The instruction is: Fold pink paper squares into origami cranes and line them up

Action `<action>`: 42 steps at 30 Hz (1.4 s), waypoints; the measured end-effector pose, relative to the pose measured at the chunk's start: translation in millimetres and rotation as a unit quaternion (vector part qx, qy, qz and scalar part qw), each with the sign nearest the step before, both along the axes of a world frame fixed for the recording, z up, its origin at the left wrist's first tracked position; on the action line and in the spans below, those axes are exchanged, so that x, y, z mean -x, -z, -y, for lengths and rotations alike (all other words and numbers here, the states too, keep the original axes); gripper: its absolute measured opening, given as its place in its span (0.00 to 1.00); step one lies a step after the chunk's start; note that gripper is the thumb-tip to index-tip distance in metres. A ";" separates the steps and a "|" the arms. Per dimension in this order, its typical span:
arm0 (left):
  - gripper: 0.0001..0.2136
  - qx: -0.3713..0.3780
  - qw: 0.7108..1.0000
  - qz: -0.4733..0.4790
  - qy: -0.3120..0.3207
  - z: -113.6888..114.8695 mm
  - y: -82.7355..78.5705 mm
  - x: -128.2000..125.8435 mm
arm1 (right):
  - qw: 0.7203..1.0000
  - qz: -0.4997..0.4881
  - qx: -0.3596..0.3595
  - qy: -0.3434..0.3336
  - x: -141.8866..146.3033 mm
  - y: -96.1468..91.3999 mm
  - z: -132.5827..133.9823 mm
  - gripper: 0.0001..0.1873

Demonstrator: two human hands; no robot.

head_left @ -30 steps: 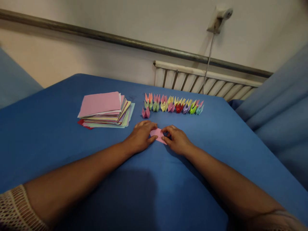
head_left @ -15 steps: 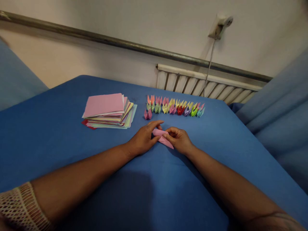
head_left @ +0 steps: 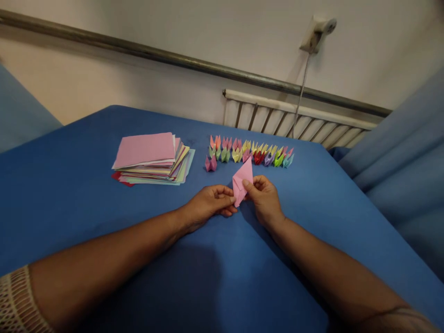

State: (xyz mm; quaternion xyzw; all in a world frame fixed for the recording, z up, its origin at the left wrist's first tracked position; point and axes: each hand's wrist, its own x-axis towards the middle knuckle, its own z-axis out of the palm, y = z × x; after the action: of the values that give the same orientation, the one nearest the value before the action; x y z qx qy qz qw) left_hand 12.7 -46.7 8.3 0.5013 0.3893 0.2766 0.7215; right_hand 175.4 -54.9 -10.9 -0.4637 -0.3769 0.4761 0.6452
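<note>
A pink piece of folded paper (head_left: 243, 179), shaped like a long diamond, stands tilted up between my hands in the middle of the view. My left hand (head_left: 218, 201) pinches its lower left corner between thumb and fingers. Along its right edge my right hand (head_left: 265, 196) grips it, thumb on the front face and fingers behind. Creased flaps show on the lower half of the paper. Just beyond it, rows of small folded paper figures (head_left: 258, 158) in several colours stand close together, and the paper's upper tip covers part of them.
A stack of coloured paper sheets (head_left: 145, 150), pink on top, lies to the left on the blue-covered table (head_left: 173, 286). Behind stand a white radiator (head_left: 263, 98) and a metal pipe (head_left: 156, 56) along the wall. A blue curtain (head_left: 412, 162) hangs on the right.
The pink folded paper has been lifted and turned from lying slanted to pointing upward. My left hand has shifted to its lower corner, while my right hand now holds its right edge.
</note>
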 end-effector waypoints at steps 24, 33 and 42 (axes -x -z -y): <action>0.11 -0.178 0.982 -0.056 -0.040 0.2 5.2 -4.3 | 0.998 0.067 -0.009 -0.005 0.1 -1.8 5.3 0.17; 0.13 -0.195 0.977 -0.073 -0.050 1.6 2.5 -3.3 | 0.996 0.092 -0.016 -0.012 3.2 -5.7 9.9 0.16; 0.09 -0.350 0.922 -0.161 -0.043 3.0 -0.7 2.5 | 0.996 0.081 -0.001 -0.045 1.2 0.3 6.6 0.17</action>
State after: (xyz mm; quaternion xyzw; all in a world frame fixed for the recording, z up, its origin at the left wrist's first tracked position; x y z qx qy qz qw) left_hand 10.1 -49.7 9.1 0.7426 0.3995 0.3418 0.4149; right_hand 174.2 -61.4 -11.2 -0.4825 -0.4494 0.4651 0.5906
